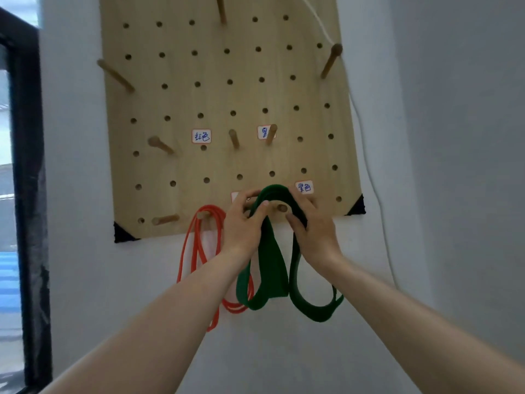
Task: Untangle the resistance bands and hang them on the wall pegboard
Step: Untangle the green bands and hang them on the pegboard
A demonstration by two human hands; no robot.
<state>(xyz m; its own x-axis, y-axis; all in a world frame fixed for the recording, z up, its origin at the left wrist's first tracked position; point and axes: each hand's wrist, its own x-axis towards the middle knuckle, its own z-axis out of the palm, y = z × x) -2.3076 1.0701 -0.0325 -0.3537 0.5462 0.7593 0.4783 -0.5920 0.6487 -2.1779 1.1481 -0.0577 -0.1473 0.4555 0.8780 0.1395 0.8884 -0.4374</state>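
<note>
A wide dark green resistance band [272,268] is held up at the bottom of the wooden pegboard [221,100]. My left hand [244,223] grips its left side and my right hand [312,231] grips its right side. The band's top arches over a wooden peg [281,207] whose tip shows between my hands. Its loops hang down in front of the white wall. A thin orange-red band [199,251] hangs in several loops from a peg [202,215] just left of my left hand.
Bare wooden pegs [162,145] stick out across the board, with small handwritten labels [201,136] beside some. A white cord [369,166] runs down the wall along the board's right edge. A dark window frame [28,166] stands at the far left.
</note>
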